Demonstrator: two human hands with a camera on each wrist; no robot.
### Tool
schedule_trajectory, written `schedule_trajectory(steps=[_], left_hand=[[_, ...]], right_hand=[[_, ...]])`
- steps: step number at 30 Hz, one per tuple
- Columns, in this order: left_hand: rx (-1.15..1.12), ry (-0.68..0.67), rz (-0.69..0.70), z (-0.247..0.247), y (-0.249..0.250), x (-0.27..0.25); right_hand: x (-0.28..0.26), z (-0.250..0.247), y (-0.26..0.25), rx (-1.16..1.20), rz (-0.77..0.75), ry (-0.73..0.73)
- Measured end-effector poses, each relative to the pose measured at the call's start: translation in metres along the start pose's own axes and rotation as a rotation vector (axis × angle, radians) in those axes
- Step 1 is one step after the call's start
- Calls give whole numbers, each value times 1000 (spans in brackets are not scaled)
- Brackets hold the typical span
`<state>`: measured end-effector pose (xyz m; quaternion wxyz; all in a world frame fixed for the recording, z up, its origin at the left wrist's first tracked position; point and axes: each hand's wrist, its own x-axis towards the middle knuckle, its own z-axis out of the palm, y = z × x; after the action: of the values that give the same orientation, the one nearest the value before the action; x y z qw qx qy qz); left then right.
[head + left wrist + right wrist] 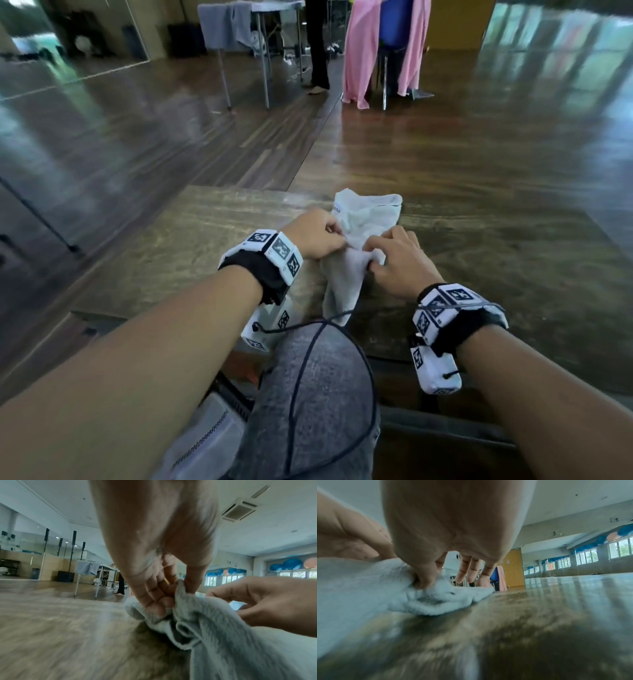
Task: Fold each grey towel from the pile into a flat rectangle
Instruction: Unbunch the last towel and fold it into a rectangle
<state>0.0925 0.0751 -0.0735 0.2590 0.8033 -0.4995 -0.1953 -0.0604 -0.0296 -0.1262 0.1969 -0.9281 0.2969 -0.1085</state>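
Fingers (155,601) of the left hand (317,236) are curled and pinch a raised fold of the grey towel (363,219) between thumb and fingertips, and close beside them the right hand (399,263) pinches the same towel with its thumb and first finger, while its other fingers (462,572) point down toward the cloth. Under both hands the towel lies crumpled on a wooden table (205,240) with a dark, streaked grain; one part stretches away beyond the fingers, another part hangs toward the person's knee (315,394). Both wrists carry white bands with black square marks. Far beyond the fingers the room is wide, with a shiny wooden floor (479,137) that reflects the windows (587,557). A folding table (253,13) with grey cloths over its edge stands there, a person's dark legs just beside it, and pink cloths (359,58) hang over something blue. Mirrors cover the wall on the left, and blue and orange exercise balls (291,563) sit high above the windows on the right.
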Motion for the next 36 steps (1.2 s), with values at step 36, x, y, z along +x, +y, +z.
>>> schedule_trajectory(steps=[36], left_hand=[[-349, -258, 133, 92, 129, 26]], right_hand=[[-97, -82, 128, 698, 359, 410]])
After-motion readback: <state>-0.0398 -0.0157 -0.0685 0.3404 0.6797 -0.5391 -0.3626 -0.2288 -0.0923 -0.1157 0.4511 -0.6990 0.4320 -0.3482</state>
